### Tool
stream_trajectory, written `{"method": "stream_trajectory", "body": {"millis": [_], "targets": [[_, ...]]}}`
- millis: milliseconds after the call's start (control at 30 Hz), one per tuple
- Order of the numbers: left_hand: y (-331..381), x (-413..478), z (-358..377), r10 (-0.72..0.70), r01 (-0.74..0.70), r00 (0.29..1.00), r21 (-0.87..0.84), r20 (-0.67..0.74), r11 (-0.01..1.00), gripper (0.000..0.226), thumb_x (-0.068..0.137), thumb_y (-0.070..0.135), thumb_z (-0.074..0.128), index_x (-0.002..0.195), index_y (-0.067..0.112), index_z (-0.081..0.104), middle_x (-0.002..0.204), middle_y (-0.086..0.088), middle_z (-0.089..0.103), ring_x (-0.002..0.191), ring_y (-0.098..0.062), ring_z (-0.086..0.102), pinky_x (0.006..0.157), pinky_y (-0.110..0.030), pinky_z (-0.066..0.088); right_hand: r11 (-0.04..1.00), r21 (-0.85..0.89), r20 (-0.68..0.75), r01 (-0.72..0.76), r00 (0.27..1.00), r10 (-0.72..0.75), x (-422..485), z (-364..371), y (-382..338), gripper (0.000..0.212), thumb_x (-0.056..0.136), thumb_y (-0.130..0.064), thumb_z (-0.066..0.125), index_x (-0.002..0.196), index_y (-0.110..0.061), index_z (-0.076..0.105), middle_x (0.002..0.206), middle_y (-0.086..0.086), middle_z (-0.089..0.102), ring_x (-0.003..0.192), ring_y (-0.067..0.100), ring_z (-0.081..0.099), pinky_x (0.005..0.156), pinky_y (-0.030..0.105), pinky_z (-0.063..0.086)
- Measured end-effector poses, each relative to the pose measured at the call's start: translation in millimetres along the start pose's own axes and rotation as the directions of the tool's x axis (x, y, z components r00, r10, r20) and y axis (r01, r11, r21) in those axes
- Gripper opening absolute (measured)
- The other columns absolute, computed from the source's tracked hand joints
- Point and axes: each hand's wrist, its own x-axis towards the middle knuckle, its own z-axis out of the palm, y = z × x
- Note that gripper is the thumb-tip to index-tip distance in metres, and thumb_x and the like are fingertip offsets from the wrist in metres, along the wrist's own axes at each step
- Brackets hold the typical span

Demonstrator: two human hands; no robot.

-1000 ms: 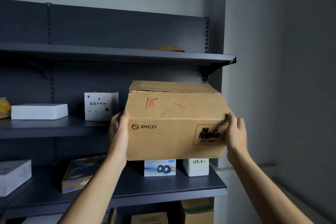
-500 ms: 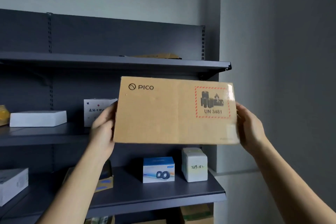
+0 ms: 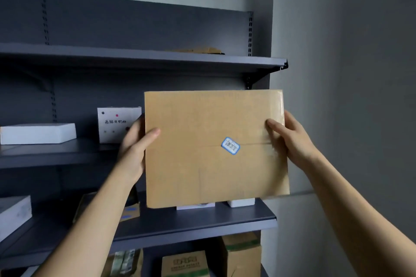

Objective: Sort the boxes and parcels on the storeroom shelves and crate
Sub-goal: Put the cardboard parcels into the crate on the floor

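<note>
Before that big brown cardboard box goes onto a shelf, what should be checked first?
1. Grip: left hand and right hand hold the plain brown cardboard box by opposite side edges: ok.
2. Label: small blue-edged sticker faces the camera, writing blurred: cannot tell.
3. Room on the dark grey middle shelf beside the white dotted box: hidden behind the held box: cannot tell.
4. Surface of the dark grey top shelf: seen from below only: cannot tell.

The cardboard box (image 3: 209, 164) was tipped further between the left hand (image 3: 135, 148) and the right hand (image 3: 290, 139). The face printed PICO and UN 3481 left view, and a taped face bearing a blue-edged sticker (image 3: 230, 145) turned toward the camera. Both thumbs moved onto that face.
</note>
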Motion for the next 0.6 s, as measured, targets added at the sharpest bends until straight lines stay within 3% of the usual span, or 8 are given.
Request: {"method": "stream_trajectory", "body": {"millis": [100, 200, 333, 367, 433, 500, 600], "targets": [[-5.1, 6.1, -3.6, -0.041, 0.042, 0.998, 0.026, -0.044, 0.999, 0.033, 0.091, 0.027, 0.063, 0.123, 0.032, 0.061, 0.118, 0.006, 0.069, 0.111, -0.016, 0.064, 0.094, -0.039, 0.049, 0.989, -0.148, -0.025, 0.006, 1.000, -0.010, 5.9, 9.2, 4.3, 0.020, 0.094, -0.039, 0.058, 0.113, -0.036, 0.064, 0.113, 0.000, 0.069, 0.110, 0.019, 0.063, 0.095, 0.039, 0.051], [-13.7, 12.9, -7.1, -0.058, 0.061, 0.993, 0.024, -0.098, 0.998, 0.028, 0.094, 0.026, 0.060, 0.121, 0.030, 0.063, 0.117, 0.004, 0.070, 0.112, -0.018, 0.064, 0.099, -0.043, 0.048, 0.958, -0.287, -0.007, -0.004, 1.000, 0.002, 17.5, 12.3, 16.2, 0.042, 0.083, -0.066, 0.055, 0.118, -0.044, 0.060, 0.122, 0.004, 0.061, 0.122, 0.021, 0.053, 0.105, 0.045, 0.044], [-19.7, 23.0, -10.1, -0.063, 0.061, 0.989, -0.014, -0.137, 0.998, 0.029, 0.099, 0.018, 0.046, 0.126, 0.024, 0.057, 0.120, -0.003, 0.066, 0.111, -0.021, 0.061, 0.095, -0.041, 0.047, 0.985, -0.169, -0.018, -0.034, 0.999, 0.032, 26.5, 23.5, 28.0, 0.020, 0.101, -0.034, 0.048, 0.119, -0.028, 0.057, 0.104, -0.015, 0.066, 0.097, 0.000, 0.062, 0.081, 0.015, 0.048], [-21.6, 26.7, -12.3, -0.075, 0.069, 0.988, -0.051, -0.132, 0.996, 0.030, 0.100, 0.016, 0.041, 0.126, 0.022, 0.055, 0.118, -0.003, 0.065, 0.109, -0.021, 0.061, 0.092, -0.039, 0.047, 0.989, -0.133, -0.035, -0.070, 0.997, 0.066, 27.4, 25.0, 31.5, 0.025, 0.103, -0.031, 0.045, 0.125, -0.025, 0.054, 0.107, -0.016, 0.065, 0.099, 0.001, 0.061, 0.082, 0.015, 0.047], [-26.6, 32.8, -16.7, -0.087, 0.076, 0.988, -0.096, -0.123, 0.992, 0.035, 0.099, 0.011, 0.032, 0.127, 0.017, 0.053, 0.113, -0.001, 0.065, 0.101, -0.016, 0.061, 0.085, -0.033, 0.048, 0.986, -0.066, -0.084, -0.152, 0.986, 0.147, 30.8, 24.1, 41.8, 0.035, 0.103, -0.038, 0.040, 0.134, -0.024, 0.051, 0.122, -0.011, 0.062, 0.114, 0.007, 0.058, 0.096, 0.024, 0.045], [-29.1, 34.5, -19.1, -0.078, 0.071, 0.986, -0.052, -0.150, 0.996, 0.036, 0.100, 0.008, 0.035, 0.128, 0.018, 0.055, 0.116, -0.001, 0.065, 0.102, -0.015, 0.061, 0.081, -0.028, 0.050, 0.975, -0.033, -0.125, -0.220, 0.969, 0.215, 30.7, 24.6, 45.2, 0.037, 0.103, -0.042, 0.037, 0.126, -0.023, 0.058, 0.119, -0.008, 0.064, 0.114, 0.010, 0.058, 0.102, 0.030, 0.043], [-34.2, 39.4, -21.8, -0.132, 0.130, 0.963, -0.028, -0.236, 0.991, 0.028, 0.101, 0.022, 0.049, 0.127, 0.023, 0.059, 0.119, -0.002, 0.066, 0.098, -0.014, 0.062, 0.075, -0.024, 0.051, 0.964, 0.094, -0.164, -0.250, 0.951, 0.262, 29.2, 26.2, 48.1, 0.036, 0.102, -0.035, 0.039, 0.091, -0.020, 0.070, 0.087, -0.006, 0.071, 0.085, 0.009, 0.065, 0.080, 0.026, 0.050]]}}
